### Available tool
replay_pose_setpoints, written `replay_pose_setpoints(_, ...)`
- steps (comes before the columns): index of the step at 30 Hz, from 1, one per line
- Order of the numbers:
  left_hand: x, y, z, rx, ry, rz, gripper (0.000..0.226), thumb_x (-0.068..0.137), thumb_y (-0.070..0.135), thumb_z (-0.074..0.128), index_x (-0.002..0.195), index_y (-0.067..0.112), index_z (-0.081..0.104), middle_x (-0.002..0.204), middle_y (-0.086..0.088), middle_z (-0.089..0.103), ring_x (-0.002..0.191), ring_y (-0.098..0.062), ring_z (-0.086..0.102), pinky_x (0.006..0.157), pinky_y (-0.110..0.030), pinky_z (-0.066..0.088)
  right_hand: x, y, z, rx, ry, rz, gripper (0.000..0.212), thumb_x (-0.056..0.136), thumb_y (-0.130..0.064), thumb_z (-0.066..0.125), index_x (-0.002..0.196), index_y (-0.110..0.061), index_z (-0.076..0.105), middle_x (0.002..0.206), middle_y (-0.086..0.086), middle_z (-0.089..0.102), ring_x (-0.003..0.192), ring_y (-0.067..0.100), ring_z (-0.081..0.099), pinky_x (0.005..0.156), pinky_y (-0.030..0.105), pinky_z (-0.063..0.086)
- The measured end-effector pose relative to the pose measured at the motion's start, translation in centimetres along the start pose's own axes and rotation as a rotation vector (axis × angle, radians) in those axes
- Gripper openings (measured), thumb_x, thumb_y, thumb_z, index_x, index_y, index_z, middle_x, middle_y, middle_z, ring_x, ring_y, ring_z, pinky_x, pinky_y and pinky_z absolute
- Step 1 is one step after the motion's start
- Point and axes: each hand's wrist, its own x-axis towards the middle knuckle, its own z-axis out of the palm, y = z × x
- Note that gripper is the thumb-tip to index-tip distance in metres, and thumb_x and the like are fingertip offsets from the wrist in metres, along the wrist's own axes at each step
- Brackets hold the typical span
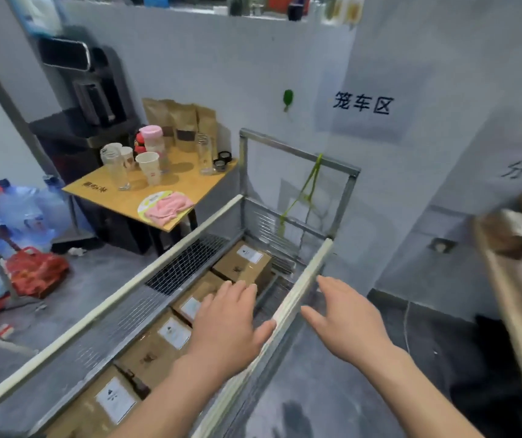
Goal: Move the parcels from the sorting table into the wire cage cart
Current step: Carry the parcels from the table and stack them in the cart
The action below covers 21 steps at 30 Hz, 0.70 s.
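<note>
Fingers: both hands spread, fingers straight and relaxed, gripping nothing.
Far left of frame: red plastic bags (37,270) and blue water jugs (29,205) heaped on the grey floor.
Upper left: small yellow wooden side table (101,188) carrying paper cups (149,167), clear glasses (116,169) and a pink cloth (168,207); brown kraft pouches (179,121) stand at its back edge.
Centre: metal wire cage cart (297,153) with cream-padded top rails, running from the lower left up to the middle of the frame.
Parcels: brown cardboard boxes with white labels (158,339) lie in a row inside the cart, touching one another (at least four show).
Left hand (225,324): palm down, hovering over the boxes inside the cart.
Right hand (342,317): palm down, just right of the cart's right rail, outside it.
Upper right: black characters (362,104) on the white wall.
Right edge: wooden sorting table (512,314), blurred, with brownish parcels (506,229) on it (details unclear).
</note>
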Motion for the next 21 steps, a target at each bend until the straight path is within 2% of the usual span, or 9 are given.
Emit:
replay_pose_setpoints(4,-1.0,5.4,0.5,0.024,-0.029,0.181,0.069,0.092,0.068,0.035,0.145,0.024,0.038,0.148,0.008,0.041,0.139,-0.017,0.034,0.111,-0.037,0.034,-7.1,4.1,-1.3,-0.009,0.049,0.189,0.056,0.099,-0.055,0.048,0.143,-0.02,0.044,0.148,-0.004,0.049,0.139,0.017,0.041,0.108,0.035,0.04)
replay_pose_setpoints(9,-3.5,12.8,1.7,0.057,-0.078,0.413,0.075,0.089,0.07,0.029,0.148,0.023,0.037,0.152,0.006,0.039,0.142,-0.018,0.033,0.111,-0.037,0.034,-15.8,8.7,-1.9,0.045,0.106,0.4,0.062,0.099,-0.055,0.046,0.149,-0.02,0.037,0.153,-0.004,0.043,0.144,0.015,0.035,0.11,0.033,0.036)
replay_pose_setpoints(11,-4.6,15.8,1.9,0.041,-0.104,0.481,0.083,0.082,0.071,0.024,0.143,0.02,0.047,0.147,0.004,0.048,0.138,-0.021,0.041,0.107,-0.04,0.041,-18.6,10.6,-2.1,0.059,0.14,0.46,0.066,0.099,-0.056,0.046,0.153,-0.019,0.034,0.156,-0.004,0.04,0.146,0.015,0.032,0.112,0.032,0.034)
replay_pose_setpoints(13,-5.4,18.8,2.4,0.027,-0.107,0.547,0.078,0.08,0.069,0.033,0.13,0.017,0.061,0.133,0.001,0.061,0.126,-0.024,0.056,0.096,-0.044,0.052,-21.2,12.7,-2.6,0.071,0.173,0.512,0.068,0.099,-0.056,0.046,0.155,-0.02,0.031,0.159,-0.004,0.037,0.148,0.014,0.03,0.114,0.031,0.032)
replay_pose_setpoints(15,-6.1,21.9,2.9,0.03,-0.065,0.592,0.073,0.079,0.068,0.039,0.122,0.016,0.065,0.125,0.001,0.066,0.118,-0.025,0.062,0.087,-0.045,0.056,-23.6,15.0,-2.9,0.078,0.207,0.564,0.067,0.099,-0.055,0.047,0.153,-0.02,0.034,0.157,-0.004,0.039,0.148,0.015,0.03,0.113,0.032,0.034)
replay_pose_setpoints(19,-7.7,28.8,3.8,0.061,-0.111,0.703,0.09,0.077,0.073,0.017,0.143,0.02,0.048,0.147,0.003,0.049,0.138,-0.023,0.042,0.107,-0.042,0.04,-28.4,19.6,-3.9,0.097,0.249,0.654,0.066,0.095,-0.057,0.05,0.15,-0.023,0.039,0.153,-0.005,0.044,0.141,0.016,0.04,0.107,0.032,0.04)
replay_pose_setpoints(21,-8.5,32.2,4.2,0.066,-0.115,0.743,0.093,0.076,0.073,0.011,0.146,0.022,0.043,0.15,0.005,0.044,0.14,-0.02,0.038,0.11,-0.039,0.036,-30.9,21.8,-4.5,0.088,0.275,0.684,0.06,0.094,-0.058,0.051,0.144,-0.027,0.044,0.146,-0.006,0.05,0.135,0.017,0.045,0.102,0.033,0.043)
